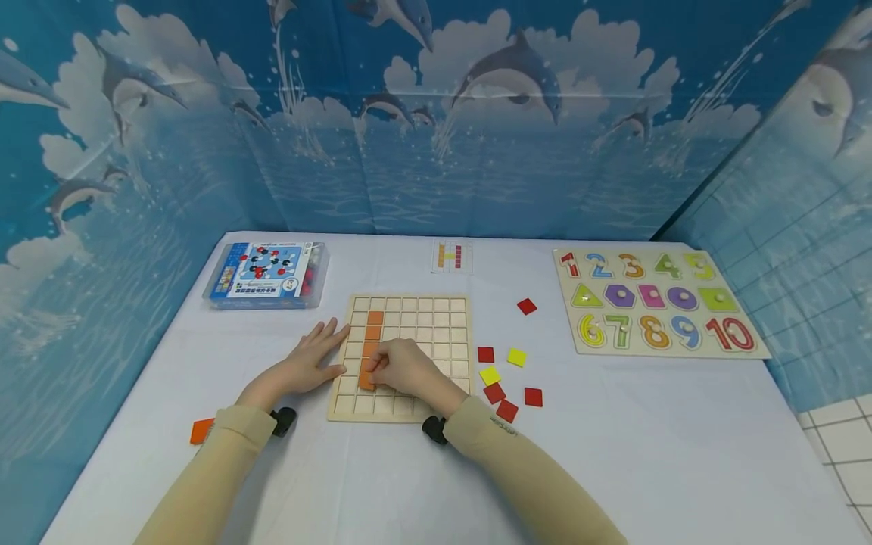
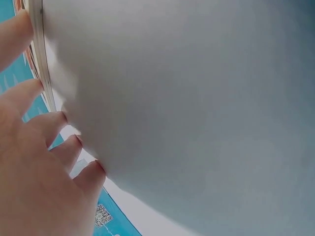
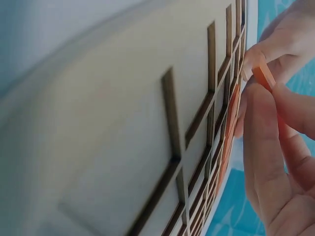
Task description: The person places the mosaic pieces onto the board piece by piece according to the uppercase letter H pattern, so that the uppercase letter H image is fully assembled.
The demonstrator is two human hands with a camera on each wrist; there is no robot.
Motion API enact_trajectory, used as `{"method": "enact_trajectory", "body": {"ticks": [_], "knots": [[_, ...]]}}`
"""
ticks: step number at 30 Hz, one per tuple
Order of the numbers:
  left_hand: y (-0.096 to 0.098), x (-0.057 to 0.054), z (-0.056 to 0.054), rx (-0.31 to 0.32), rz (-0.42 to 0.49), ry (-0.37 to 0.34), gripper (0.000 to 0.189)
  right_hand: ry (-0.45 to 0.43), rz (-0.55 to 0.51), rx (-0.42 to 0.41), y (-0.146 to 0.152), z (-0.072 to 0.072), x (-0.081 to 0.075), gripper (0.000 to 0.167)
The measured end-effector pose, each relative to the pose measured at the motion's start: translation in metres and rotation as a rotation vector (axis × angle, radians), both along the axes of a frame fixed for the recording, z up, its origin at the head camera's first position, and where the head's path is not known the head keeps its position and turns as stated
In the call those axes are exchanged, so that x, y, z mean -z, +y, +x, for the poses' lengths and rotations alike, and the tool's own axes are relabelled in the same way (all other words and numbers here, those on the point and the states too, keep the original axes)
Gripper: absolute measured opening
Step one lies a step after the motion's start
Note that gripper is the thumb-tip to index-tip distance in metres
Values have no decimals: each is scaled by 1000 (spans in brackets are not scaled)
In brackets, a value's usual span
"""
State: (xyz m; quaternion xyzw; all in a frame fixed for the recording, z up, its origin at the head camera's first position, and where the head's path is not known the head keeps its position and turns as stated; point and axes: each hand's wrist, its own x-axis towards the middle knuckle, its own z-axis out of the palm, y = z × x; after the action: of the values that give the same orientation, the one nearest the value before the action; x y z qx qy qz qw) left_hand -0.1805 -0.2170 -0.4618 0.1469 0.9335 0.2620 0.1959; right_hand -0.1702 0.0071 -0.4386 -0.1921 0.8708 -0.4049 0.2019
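Dolphins leap across the blue backdrop (image 1: 409,189) behind a white tabletop (image 1: 647,431). From the head view, a pale grid board (image 1: 400,409) lies before me, with a column of orange tiles (image 1: 373,331) in it. The column's long axis runs away from me, roughly along the board's left side. At its near end, my right hand (image 1: 409,371) bends over from the right; it is nearer the column than my left hand (image 1: 306,365), which spreads its fingers against the board's left edge. Red tiles (image 1: 485,354) and yellow tiles (image 1: 516,357) lie loose to the board's right.

From my left wrist, I see those fingers fanned apart and fairly straight, holding nothing, with at least the two uppermost tips touching the board's edge.

From my right wrist, an orange tile (image 3: 264,75) shows pinched between thumb and finger, so the gap there is only as wide as the tile. It is tilted; the orange column lies below and beside my fingertips. I cannot tell whether the held tile touches the board.
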Motion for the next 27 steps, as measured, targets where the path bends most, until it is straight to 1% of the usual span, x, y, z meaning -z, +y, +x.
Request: {"method": "enact_trajectory", "body": {"ticks": [6,13,22,27], "knots": [[0,0,-1,-1,2,3,73,1,54,-9,-6,0,-1,5],[0,1,-1,6,-6,9,72,55,96,-15,-11,0,5,5],[0,0,1,3,-1,11,72,122,202,-16,-18,5,6,7],[2,-2,2,5,-1,18,72,141,201,-15,-18,7,5,9]]}}
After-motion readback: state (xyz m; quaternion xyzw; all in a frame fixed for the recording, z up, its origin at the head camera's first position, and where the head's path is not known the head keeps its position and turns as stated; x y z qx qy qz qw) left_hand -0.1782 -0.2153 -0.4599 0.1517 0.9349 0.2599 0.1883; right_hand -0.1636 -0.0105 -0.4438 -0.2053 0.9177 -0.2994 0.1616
